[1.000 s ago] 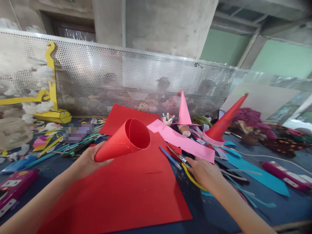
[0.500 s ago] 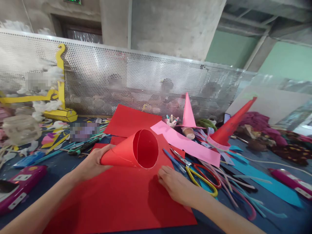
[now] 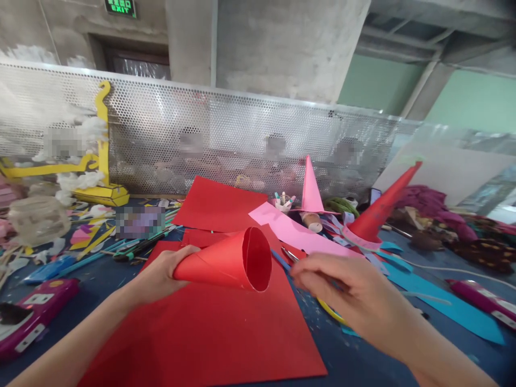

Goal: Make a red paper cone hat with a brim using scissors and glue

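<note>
Currently holding a red paper cone (image 3: 217, 263) in the left hand (image 3: 167, 274), with thumb and fingers closed around its narrow end and the tip lost from sight inside the grip. Pointing its open mouth to the right, over a large red sheet (image 3: 242, 338) at the near middle; cannot tell whether resting on that sheet or raised just above it. Showing only part of the shaded inside.

Holding the right hand (image 3: 350, 293) to the right of the cone, apart from it, with fingers bent and drawn in close to the thumb; cannot tell whether pinching anything between the fingertips. Covering with that hand most of a pair of scissors (image 3: 288, 254) — leaving in view only the blades on the far side and a curve of yellow handle (image 3: 330, 310) on the near side. Leaving visible, just beside the blades, part of a blue stick (image 3: 280, 260). Hiding also the right end of a pink strip (image 3: 296, 230).

Farther back, showing a pink cone (image 3: 312, 188) and, to its right, a tilted red hat with a pink band (image 3: 371, 212). On the left, making out a clear jar (image 3: 38, 220) only hazily. Cut off by the view at left and right: two magenta devices (image 3: 40, 312). On the far side, barely discerning people (image 3: 275, 169) through a perforated screen (image 3: 242, 123) — blurred beyond detail.
</note>
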`<action>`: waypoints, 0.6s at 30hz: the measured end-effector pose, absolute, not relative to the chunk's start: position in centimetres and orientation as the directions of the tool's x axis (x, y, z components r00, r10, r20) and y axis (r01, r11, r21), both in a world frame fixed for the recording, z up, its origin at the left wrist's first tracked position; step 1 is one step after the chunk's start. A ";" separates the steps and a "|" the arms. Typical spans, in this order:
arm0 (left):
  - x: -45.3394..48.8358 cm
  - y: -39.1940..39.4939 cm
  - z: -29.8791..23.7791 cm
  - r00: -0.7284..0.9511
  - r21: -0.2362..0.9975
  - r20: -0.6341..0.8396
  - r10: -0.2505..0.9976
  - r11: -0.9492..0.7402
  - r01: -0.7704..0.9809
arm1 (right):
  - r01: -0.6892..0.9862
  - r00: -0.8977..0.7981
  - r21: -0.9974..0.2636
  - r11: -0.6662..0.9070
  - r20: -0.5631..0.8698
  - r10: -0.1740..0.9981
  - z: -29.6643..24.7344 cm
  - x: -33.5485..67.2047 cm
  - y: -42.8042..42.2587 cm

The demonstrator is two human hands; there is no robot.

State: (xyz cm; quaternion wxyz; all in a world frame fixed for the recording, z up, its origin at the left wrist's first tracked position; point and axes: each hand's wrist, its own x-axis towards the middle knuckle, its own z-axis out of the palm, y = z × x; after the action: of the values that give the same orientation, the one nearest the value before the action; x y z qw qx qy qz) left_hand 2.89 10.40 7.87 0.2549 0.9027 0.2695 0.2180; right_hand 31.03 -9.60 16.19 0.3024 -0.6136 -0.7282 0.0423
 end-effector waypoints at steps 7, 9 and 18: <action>3.1 10.5 7.3 0.728 0.460 0.308 0.613 -0.765 0.450 | 0.613 -0.187 -0.738 0.282 0.211 0.959 17.6 26.0 -5.9; 3.1 10.9 6.7 0.716 0.405 0.341 0.609 -0.782 0.473 | 0.576 -0.136 -0.777 0.256 0.217 0.967 17.1 25.6 -5.5; 3.6 11.6 5.6 0.634 0.181 0.486 0.602 -0.778 0.601 | 0.357 0.039 -0.887 0.294 0.329 0.944 16.6 25.0 -4.8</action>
State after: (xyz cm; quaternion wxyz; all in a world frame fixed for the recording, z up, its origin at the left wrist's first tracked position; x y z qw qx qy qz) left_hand 3.57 11.58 5.61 0.0010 0.9038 0.3329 0.2691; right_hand 25.01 -4.77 16.64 0.5019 -0.5173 -0.6285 0.2922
